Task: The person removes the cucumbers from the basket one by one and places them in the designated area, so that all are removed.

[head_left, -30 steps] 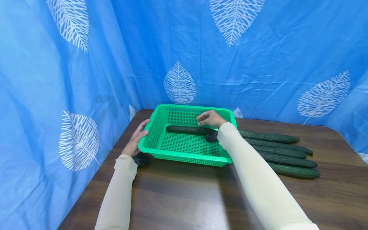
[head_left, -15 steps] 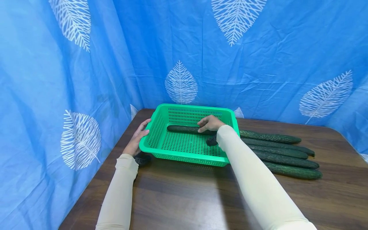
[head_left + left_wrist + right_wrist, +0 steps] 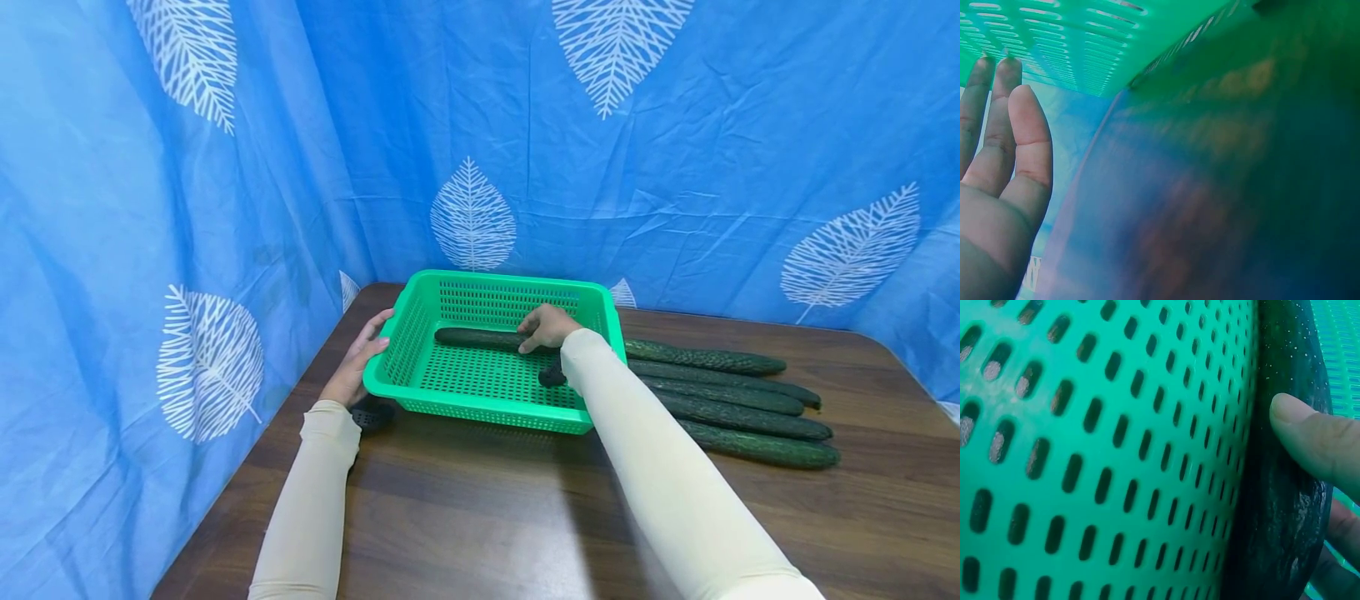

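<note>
A green perforated plastic basket [image 3: 480, 407] stands on the wooden table, with one long dark green cucumber [image 3: 476, 338] lying inside along its back wall. My right hand [image 3: 551, 326] reaches into the basket and grips the cucumber near its right part. In the right wrist view the thumb [image 3: 1300, 422] lies on one side of the cucumber [image 3: 1285, 500] and fingers show on the other side. At the basket's left end my left hand [image 3: 357, 367] touches the rim and outer wall. Its fingers [image 3: 1025, 137] are fairly straight in the left wrist view, their tips at the slotted wall.
Several cucumbers [image 3: 750, 427] lie side by side on the table [image 3: 465, 508], right of the basket, partly hidden by the right sleeve [image 3: 660, 467]. A blue curtain [image 3: 675, 167] with white leaf prints hangs behind and to the left.
My right hand has lowered onto the cucumber in the basket, and its fingers and thumb have closed round it. The left hand stays at the basket's left end.
</note>
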`<state>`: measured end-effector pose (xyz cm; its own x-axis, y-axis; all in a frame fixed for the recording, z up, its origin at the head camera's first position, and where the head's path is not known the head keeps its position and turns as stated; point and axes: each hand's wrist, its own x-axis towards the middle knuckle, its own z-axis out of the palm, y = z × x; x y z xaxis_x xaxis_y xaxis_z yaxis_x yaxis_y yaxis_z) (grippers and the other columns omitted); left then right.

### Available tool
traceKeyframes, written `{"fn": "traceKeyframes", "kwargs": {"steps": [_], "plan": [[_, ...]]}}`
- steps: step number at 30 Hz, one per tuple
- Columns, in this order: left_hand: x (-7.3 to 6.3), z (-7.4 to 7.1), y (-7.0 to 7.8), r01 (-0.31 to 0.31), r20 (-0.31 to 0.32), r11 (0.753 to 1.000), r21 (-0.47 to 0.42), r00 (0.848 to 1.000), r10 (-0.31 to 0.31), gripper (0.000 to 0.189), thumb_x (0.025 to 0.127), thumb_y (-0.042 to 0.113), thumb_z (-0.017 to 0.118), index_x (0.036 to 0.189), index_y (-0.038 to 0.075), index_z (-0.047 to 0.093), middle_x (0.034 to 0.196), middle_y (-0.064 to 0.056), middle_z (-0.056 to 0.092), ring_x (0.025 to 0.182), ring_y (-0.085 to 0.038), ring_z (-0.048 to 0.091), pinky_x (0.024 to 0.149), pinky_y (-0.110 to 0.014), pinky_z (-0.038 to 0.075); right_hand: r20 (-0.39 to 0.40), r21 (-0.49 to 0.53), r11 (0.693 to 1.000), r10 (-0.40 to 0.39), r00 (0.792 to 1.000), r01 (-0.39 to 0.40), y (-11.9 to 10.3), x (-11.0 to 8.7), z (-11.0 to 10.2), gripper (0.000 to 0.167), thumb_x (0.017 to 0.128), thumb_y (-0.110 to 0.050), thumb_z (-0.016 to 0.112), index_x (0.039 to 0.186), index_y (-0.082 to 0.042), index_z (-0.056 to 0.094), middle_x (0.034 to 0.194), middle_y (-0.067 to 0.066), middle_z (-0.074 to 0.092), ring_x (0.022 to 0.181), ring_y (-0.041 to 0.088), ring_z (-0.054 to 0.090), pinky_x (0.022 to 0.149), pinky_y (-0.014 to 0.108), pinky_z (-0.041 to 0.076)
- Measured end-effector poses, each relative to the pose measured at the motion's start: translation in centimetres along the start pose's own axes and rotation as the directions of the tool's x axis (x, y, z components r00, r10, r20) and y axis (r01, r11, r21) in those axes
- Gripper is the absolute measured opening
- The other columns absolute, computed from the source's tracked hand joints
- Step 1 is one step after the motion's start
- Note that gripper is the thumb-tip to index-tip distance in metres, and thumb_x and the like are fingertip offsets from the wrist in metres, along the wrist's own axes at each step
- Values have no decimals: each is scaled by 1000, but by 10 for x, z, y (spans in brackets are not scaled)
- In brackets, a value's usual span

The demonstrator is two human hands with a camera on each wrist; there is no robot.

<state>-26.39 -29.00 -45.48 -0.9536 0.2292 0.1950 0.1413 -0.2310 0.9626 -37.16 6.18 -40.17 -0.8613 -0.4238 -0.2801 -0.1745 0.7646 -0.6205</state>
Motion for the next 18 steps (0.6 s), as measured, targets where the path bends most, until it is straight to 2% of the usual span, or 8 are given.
{"fn": "traceKeyframes", "kwargs": {"steps": [8,18], "plan": [[0,1,0,-15,5,1000,-11,1000,15,59,111,17,44,166,7,25,133,1,52,108,-8,61,89,-22,56,0,-31,998,-53,999,53,-4,-5,-4,41,97,-10,82,135,3,73,144,23,66,135,39,60,110,52,52],[-1,2,0,-11,7,1000,-17,1000,12,60,111,17,45,166,6,25,133,0,51,109,-8,61,90,-22,56,-52,13,990,-141,989,142,-9,-11,-12,38,95,-10,84,130,4,76,138,23,69,129,39,64,107,53,54]]}}
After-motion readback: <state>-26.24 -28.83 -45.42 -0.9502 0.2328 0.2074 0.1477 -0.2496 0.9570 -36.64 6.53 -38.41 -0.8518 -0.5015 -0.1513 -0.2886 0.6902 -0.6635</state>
